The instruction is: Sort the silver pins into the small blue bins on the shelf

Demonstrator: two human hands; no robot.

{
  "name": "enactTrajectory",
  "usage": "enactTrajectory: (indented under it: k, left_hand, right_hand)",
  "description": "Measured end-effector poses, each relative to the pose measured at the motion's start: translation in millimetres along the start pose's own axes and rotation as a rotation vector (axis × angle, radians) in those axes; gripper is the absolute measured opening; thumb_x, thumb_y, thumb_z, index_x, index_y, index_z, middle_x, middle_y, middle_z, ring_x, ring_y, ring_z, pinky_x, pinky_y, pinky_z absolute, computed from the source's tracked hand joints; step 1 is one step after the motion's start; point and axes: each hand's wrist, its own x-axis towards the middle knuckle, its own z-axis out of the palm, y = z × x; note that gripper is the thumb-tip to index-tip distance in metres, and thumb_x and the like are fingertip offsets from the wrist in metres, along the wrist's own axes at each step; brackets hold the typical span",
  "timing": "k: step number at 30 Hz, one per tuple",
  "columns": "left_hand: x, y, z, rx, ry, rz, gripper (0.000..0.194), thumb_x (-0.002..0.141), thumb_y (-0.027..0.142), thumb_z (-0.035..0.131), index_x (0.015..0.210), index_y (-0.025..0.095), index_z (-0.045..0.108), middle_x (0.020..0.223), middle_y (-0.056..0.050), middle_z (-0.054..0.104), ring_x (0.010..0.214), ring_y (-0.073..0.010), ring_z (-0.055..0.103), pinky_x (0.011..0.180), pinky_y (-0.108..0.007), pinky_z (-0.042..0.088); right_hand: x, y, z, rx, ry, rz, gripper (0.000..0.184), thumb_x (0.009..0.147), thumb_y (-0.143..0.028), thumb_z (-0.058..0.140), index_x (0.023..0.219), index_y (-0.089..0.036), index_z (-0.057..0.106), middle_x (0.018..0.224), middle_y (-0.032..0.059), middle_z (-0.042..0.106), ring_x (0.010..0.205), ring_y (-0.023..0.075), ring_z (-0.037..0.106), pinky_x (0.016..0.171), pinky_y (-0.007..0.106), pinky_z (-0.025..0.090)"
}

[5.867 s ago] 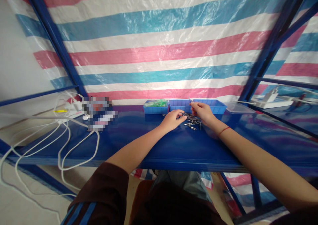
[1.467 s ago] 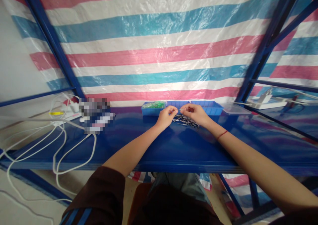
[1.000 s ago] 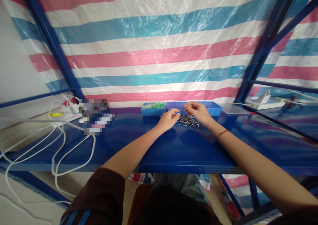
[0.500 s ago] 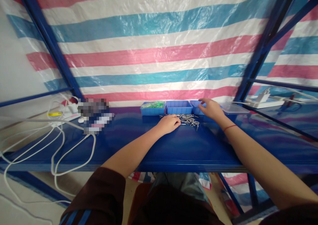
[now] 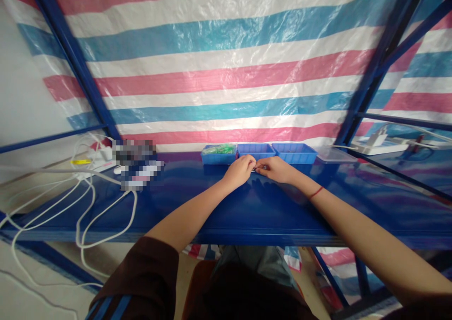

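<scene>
Blue tabletop: right hand pinches metal pins; left hand curls, its hold unclear.

A striped tarpaulin (red, white and blue) hangs behind blue metal posts, white cables looping at left and a power strip sitting at right.
</scene>
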Motion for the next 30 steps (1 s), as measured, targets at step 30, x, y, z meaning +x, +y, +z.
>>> enactTrajectory:
  k: [30]
  left_hand:
    - [7,0,-2.0,-0.330,0.222,-0.118,0.011,0.082,0.024,0.051,0.089,0.017,0.057,0.090,-0.003,0.064,0.074,-0.0111,0.058,0.070,-0.024,0.046]
  right_hand:
    - [3,4,-8,0.210,0.284,0.114,0.026,0.076,-0.039,0.057,0.081,-0.016,0.067,0.078,0.0055,0.068,0.064,0.0153,0.058,0.062,0.029,0.046]
